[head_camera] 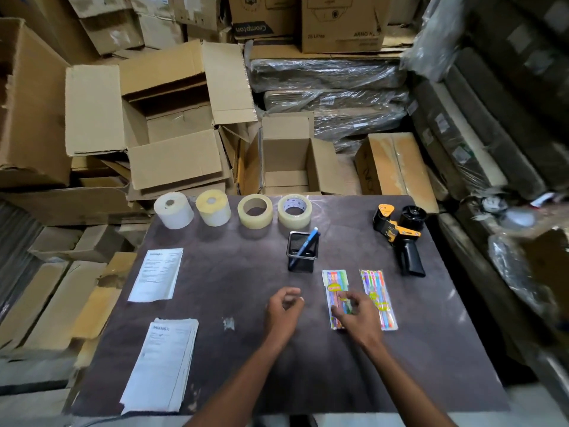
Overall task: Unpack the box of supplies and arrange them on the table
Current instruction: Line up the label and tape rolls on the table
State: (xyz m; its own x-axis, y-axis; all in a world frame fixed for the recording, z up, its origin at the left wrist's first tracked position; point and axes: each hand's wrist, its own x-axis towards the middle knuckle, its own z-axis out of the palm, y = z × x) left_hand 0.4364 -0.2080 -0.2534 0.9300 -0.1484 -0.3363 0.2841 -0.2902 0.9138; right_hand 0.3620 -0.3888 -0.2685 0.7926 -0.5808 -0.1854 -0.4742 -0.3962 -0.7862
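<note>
On the dark table two packs of coloured pens lie side by side: a left pack and a right pack. My right hand hovers over the lower part of the left pack with loosely curled fingers; whether it touches the pack is unclear. My left hand hangs just left of it, fingers loosely curled, holding nothing. Behind them stands a black mesh pen holder with a blue pen in it. An open small box sits beyond the table's far edge.
Along the far edge stand two label rolls and two tape rolls. A black and yellow tape dispenser lies at the right. Two paper stacks lie at the left. Cardboard boxes surround the table.
</note>
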